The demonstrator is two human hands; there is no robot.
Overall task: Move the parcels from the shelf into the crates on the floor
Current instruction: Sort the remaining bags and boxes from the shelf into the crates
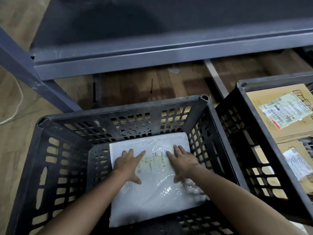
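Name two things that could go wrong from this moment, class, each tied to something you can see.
1. Both hands, left and right, press flat on the white plastic parcel; pressure might damage soft contents.
2. The forearms reach deep between the black crate's walls; lifting out carelessly could scrape them on the rim.

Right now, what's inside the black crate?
One white parcel lies flat in the crate, both hands pressing on it. Anything beneath it is hidden.

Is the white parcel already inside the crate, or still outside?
Inside. The white parcel lies flat on the floor of the black crate, both hands pressing it.
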